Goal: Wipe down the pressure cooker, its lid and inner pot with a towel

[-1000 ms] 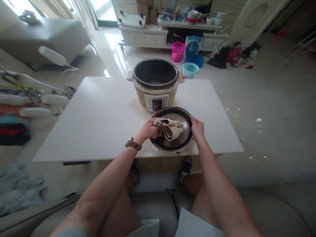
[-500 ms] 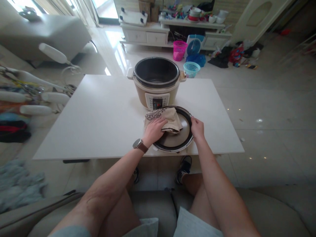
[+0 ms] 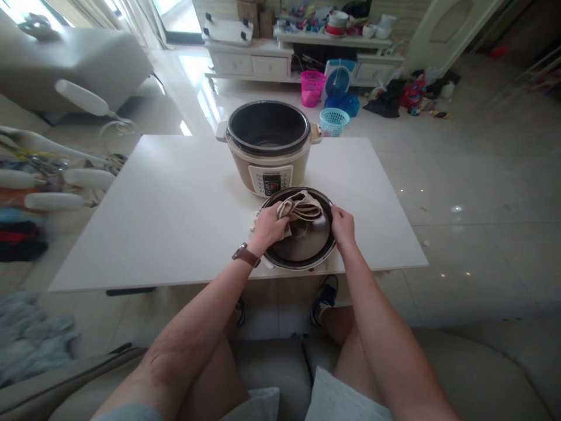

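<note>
A round pressure cooker lid (image 3: 302, 245) lies at the table's near edge, its metal underside and dark sealing ring facing up. My right hand (image 3: 343, 227) is closed on the lid's right rim. In my left hand (image 3: 268, 225) is a bunched beige cloth (image 3: 302, 206), gripped at its left end and held over the lid's inner face. Just behind the lid stands a beige electric pressure cooker (image 3: 269, 152), uncovered, with a dark inner pot and a control panel on its front.
The white table (image 3: 175, 222) carries the cooker and lid. Beyond it on the floor are a pink basket (image 3: 312, 90), a light blue basket (image 3: 333, 123) and several bags. A white cabinet (image 3: 249, 63) stands at the back. White lamp-like arms (image 3: 83, 98) reach in at left.
My left hand has gone from lying flat on the spread cloth to gripping it, and the cloth is now bunched up. My right hand stays on the lid's rim. The view has shifted slightly.
</note>
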Motion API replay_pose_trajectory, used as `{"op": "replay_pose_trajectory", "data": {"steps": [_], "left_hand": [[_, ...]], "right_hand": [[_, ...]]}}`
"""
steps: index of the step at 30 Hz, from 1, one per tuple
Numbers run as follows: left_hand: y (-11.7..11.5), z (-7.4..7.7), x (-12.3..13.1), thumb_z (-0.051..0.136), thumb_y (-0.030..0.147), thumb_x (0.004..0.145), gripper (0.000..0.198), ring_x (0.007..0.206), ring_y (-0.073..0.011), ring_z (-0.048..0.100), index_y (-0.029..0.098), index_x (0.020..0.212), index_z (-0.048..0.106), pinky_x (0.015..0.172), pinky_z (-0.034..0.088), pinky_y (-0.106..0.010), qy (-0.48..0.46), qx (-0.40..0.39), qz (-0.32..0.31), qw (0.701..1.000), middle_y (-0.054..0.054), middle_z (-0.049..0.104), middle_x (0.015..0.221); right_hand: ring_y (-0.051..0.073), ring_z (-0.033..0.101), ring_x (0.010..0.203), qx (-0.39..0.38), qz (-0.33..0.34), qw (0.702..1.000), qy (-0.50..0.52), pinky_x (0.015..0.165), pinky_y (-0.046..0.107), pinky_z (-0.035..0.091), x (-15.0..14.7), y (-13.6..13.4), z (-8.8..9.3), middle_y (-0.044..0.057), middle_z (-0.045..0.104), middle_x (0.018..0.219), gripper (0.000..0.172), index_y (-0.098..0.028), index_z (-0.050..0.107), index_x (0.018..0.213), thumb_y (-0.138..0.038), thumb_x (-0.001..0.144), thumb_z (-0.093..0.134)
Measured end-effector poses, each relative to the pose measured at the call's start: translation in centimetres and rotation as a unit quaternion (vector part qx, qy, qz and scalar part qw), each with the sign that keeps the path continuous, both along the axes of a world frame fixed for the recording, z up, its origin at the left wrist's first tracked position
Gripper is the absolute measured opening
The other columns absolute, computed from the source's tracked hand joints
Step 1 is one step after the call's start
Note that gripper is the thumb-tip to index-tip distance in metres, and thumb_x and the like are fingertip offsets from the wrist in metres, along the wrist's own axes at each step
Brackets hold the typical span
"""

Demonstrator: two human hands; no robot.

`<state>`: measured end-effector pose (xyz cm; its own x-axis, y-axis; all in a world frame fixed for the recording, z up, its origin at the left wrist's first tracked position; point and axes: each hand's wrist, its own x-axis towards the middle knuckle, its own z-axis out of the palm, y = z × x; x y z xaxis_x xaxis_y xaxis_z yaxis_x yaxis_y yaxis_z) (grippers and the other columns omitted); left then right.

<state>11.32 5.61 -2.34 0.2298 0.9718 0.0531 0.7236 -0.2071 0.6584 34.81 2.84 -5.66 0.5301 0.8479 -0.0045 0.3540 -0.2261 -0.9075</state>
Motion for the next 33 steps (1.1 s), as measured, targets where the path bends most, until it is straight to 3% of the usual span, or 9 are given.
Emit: {"op": "replay_pose_trajectory", "data": {"steps": [5,10,16,18,21,26,30,33], "left_hand": [[-1.7,-0.5,1.2,0.069,0.026,0.088,0.022,0.11,-0.032,0.075,0.025,0.109,0.075,0.092,0.058,-0.039,0.105,0.02,-0.063,0.992,-0.009,0.08,0.113],[-2.6,-1.0,1.6,0.057,0.006,0.084,0.055,0.126,-0.0296,0.071,0.024,0.134,0.069,0.101,0.057,-0.039,0.128,0.04,-0.097,0.986,-0.01,0.076,0.134],[-1.6,0.6,1.0,0.052,0.011,0.095,0.055,0.128,-0.0331,0.07,0.027,0.146,0.064,0.107,0.054,-0.043,0.089,0.052,0.042,0.994,-0.01,0.074,0.14],[-1.5,0.6,1.3,0.052,0.012,0.096,0.054,0.125,-0.0336,0.072,0.028,0.147,0.063,0.107,0.054,-0.043,0.094,0.039,0.056,0.993,-0.01,0.076,0.138],[-1.6,-0.1,2.3,0.056,0.01,0.093,0.058,0.13,-0.0308,0.071,0.026,0.148,0.064,0.112,0.054,-0.041,0.116,0.015,0.003,0.993,-0.009,0.075,0.141],[-1.5,-1.3,3.3,0.058,0.008,0.086,0.068,0.154,-0.0254,0.052,0.02,0.152,0.064,0.128,0.042,-0.037,0.123,0.025,-0.105,0.987,-0.009,0.063,0.16],[-1.4,-0.5,2.3,0.057,0.009,0.084,0.067,0.157,-0.024,0.049,0.027,0.147,0.069,0.128,0.042,-0.037,0.125,0.013,-0.218,0.968,-0.002,0.062,0.161],[-1.5,0.6,0.9,0.059,0.009,0.079,0.071,0.148,-0.0256,0.059,0.027,0.148,0.069,0.125,0.045,-0.038,0.148,-0.002,-0.294,0.944,-0.004,0.058,0.164]], "right_hand": [[0.027,0.062,0.088,0.004,0.002,1.0,-0.002,0.081,0.036,0.047,0.0,0.0,-0.2,0.01,0.076,0.084,0.066,-0.019,0.075,0.08,-0.078,0.09,0.047],[0.026,0.062,0.085,0.002,-0.002,1.0,0.001,0.08,0.035,0.046,-0.1,0.0,-0.1,0.008,0.075,0.079,0.063,-0.021,0.071,0.074,-0.077,0.089,0.049],[0.028,0.065,0.088,0.001,0.001,1.0,0.007,0.082,0.037,0.047,-0.3,-0.1,0.2,0.01,0.077,0.086,0.063,-0.019,0.073,0.076,-0.077,0.088,0.049],[0.028,0.066,0.089,0.001,0.003,1.0,0.007,0.084,0.038,0.047,-0.3,-0.1,0.2,0.011,0.078,0.088,0.064,-0.018,0.075,0.079,-0.076,0.088,0.048],[0.03,0.067,0.097,0.008,-0.001,1.0,0.011,0.088,0.039,0.049,-0.3,-0.1,-0.1,0.012,0.081,0.095,0.066,-0.017,0.079,0.087,-0.076,0.089,0.05],[0.032,0.068,0.106,0.016,-0.012,1.0,0.022,0.092,0.04,0.051,-0.2,0.0,-0.7,0.014,0.083,0.103,0.064,-0.018,0.083,0.093,-0.074,0.09,0.053],[0.031,0.069,0.101,0.004,-0.01,1.0,0.019,0.089,0.039,0.051,0.1,0.0,-1.0,0.013,0.083,0.098,0.063,-0.018,0.083,0.092,-0.073,0.09,0.053],[0.03,0.068,0.094,0.002,-0.008,1.0,0.016,0.085,0.038,0.049,0.3,0.1,-1.1,0.012,0.081,0.092,0.066,-0.017,0.082,0.087,-0.076,0.089,0.051]]}}
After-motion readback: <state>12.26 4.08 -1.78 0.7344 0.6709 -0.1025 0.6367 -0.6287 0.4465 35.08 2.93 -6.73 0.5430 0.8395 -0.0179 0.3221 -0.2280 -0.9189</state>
